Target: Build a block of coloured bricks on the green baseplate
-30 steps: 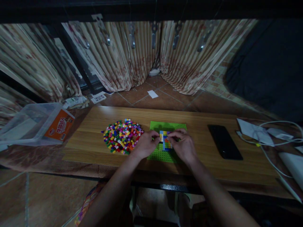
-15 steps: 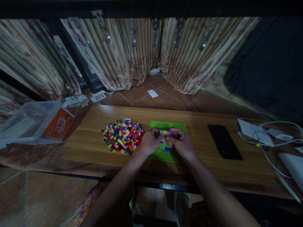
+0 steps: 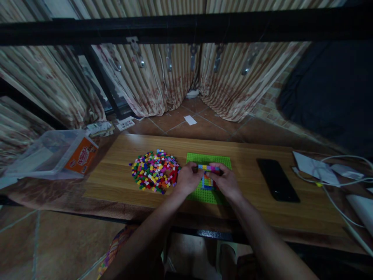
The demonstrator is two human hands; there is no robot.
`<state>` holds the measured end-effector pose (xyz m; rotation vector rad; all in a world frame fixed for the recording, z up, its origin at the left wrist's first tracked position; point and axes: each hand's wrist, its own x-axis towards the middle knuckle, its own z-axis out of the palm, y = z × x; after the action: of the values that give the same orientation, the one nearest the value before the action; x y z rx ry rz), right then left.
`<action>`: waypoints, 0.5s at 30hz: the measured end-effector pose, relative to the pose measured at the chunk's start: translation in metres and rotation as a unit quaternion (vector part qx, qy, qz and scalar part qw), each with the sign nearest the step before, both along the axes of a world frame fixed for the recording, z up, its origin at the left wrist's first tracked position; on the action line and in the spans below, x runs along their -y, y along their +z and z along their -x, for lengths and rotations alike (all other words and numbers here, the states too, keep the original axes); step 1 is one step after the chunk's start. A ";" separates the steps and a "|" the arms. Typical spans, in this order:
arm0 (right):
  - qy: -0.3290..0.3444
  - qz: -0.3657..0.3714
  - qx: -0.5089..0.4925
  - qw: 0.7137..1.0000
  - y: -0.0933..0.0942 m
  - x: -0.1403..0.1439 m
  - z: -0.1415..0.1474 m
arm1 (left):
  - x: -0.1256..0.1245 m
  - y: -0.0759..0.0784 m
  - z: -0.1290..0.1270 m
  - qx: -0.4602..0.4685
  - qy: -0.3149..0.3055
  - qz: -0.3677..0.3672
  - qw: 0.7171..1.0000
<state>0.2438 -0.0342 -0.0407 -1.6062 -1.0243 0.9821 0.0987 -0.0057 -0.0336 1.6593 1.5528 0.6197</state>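
Now both hands, left hand [image 3: 188, 179] & right hand [image 3: 225, 182], pinch a multicoloured brick strip [image 3: 208, 168] w/ fingers above the green studded baseplate [image 3: 208, 158].

Table [image 3: 122, 179]: wood-grain top, smooth, low sheen. Baseplate [image 3: 208, 158] and loose bricks [image 3: 154, 170]: studded, slightly glossy plastic; phone [image 3: 277, 179]: glossy black. Curtains [image 3: 163, 77]: pleated matt cloth; floor tiles [image 3: 201, 130]: smooth terracotta; bin [image 3: 43, 153]: translucent plastic.

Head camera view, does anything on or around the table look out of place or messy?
Mostly tidy. The clear plastic box lies tipped on its side off the table's left end, and papers are scattered on the floor behind. Loose bricks stay in one heap. Both the left hand and right hand grip a brick strip over the green baseplate.
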 end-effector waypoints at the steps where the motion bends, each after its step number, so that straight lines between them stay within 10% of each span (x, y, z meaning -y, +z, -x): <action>1: 0.005 0.006 -0.011 1.000 0.000 0.000 -0.001 | 0.000 -0.001 0.001 0.003 -0.005 -0.003 1.000; 15: -0.013 -0.014 0.045 0.999 -0.011 -0.003 0.000 | 0.001 0.002 0.000 -0.022 -0.011 0.000 1.000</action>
<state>0.2437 -0.0308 -0.0522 -1.6475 -1.0715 0.8815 0.0983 -0.0068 -0.0312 1.6976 1.5642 0.5743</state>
